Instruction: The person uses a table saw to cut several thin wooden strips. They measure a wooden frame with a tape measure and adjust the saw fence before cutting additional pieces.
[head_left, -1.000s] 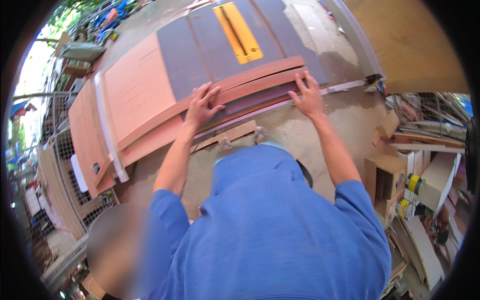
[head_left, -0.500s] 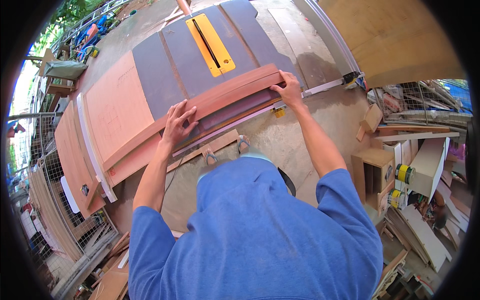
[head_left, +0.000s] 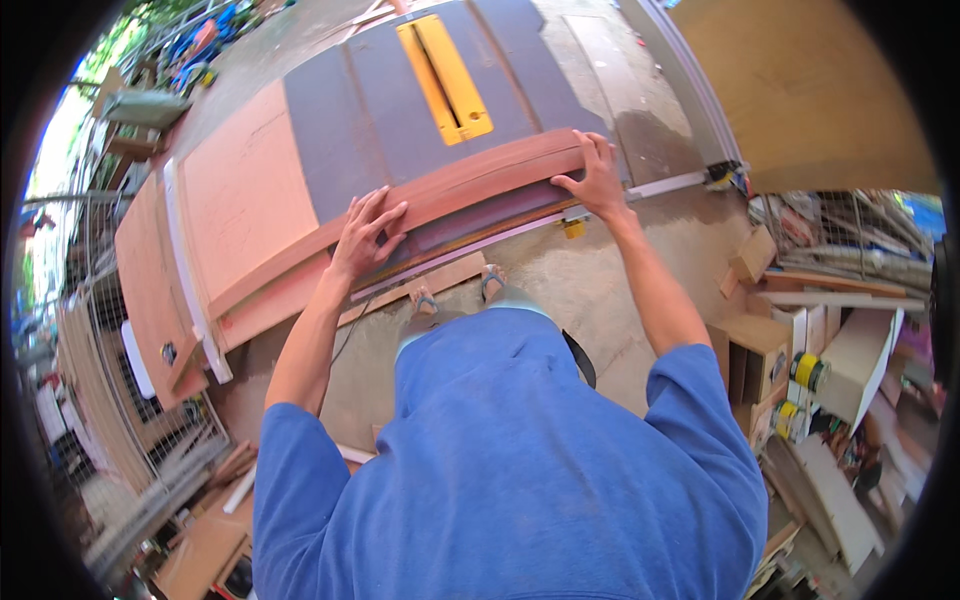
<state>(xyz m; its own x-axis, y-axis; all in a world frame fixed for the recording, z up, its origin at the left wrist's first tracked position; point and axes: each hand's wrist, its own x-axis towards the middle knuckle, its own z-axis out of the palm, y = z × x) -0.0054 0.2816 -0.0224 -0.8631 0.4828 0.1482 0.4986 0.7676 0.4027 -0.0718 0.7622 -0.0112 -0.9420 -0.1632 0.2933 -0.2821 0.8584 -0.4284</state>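
Observation:
A long reddish-brown wooden board (head_left: 480, 178) lies along the near edge of a table saw's dark grey top (head_left: 330, 120). Part-way along the board, my left hand (head_left: 368, 238) has its fingers over the upper face and its thumb toward the near side. At the board's right end, my right hand (head_left: 597, 180) grips it, fingers over the top and thumb on the near face. Beyond the board, a yellow throat plate (head_left: 470, 122) with a dark slot is set into the saw top; no raised blade can be made out.
A pinkish plywood extension (head_left: 240, 185) adjoins the saw top on the left. A pale rail (head_left: 660, 186) runs along the near side. A large tan panel (head_left: 800, 90) stands at the far right. Wooden boxes (head_left: 755, 345) and offcuts crowd the right floor; wire mesh borders the left.
The whole view has shifted slightly, placing the saw a little farther right. My right fingers have moved slightly over the board's end. Both hands stay on the board.

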